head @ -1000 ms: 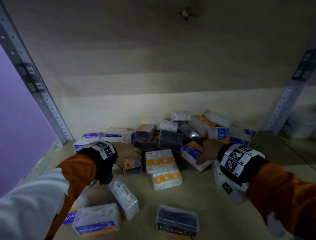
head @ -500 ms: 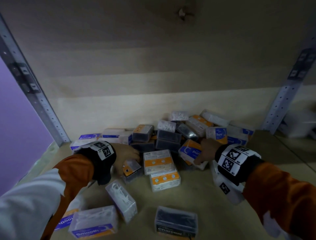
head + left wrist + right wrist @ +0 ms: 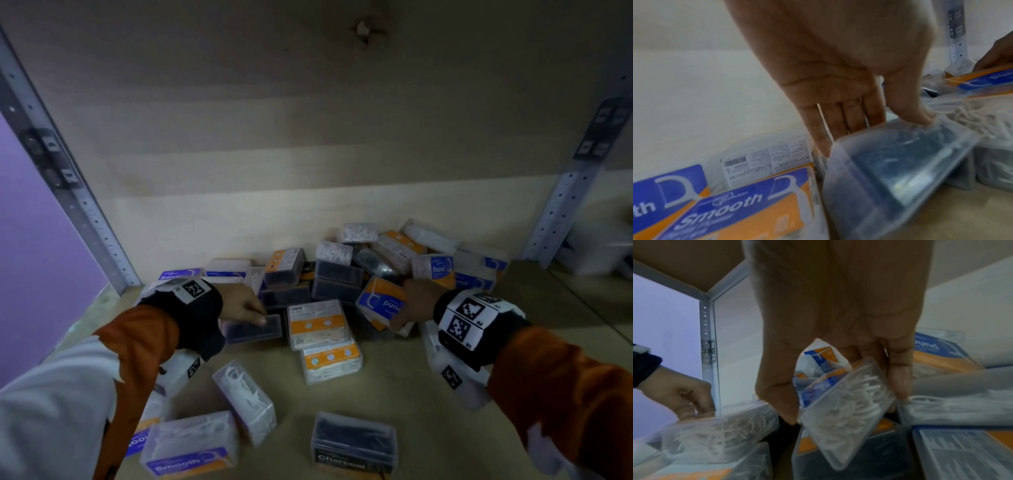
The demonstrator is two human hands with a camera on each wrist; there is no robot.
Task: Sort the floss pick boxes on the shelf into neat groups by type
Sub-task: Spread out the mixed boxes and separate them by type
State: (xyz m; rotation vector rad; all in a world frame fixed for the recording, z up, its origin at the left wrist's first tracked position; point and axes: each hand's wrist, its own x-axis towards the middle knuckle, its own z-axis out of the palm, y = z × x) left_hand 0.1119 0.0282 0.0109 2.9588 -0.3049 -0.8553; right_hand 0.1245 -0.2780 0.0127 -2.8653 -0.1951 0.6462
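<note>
Several clear floss pick boxes lie heaped at the back of the wooden shelf. My left hand grips a dark charcoal box by its top edge, thumb in front and fingers behind; the left wrist view shows this box tilted under my left hand. My right hand holds a blue and orange Round box of white picks at the pile's front. In the right wrist view that box is pinched between thumb and fingers and lifted at a slant.
Two orange-banded boxes lie between my hands. Smooth boxes and a Charcoal box sit near the front edge. More Smooth boxes line the back left. Metal uprights flank the shelf, with a board overhead.
My left hand has turned the dark box so its broad clear side faces up and drawn it slightly forward. My right hand keeps its hold on the Round box, barely moved.
</note>
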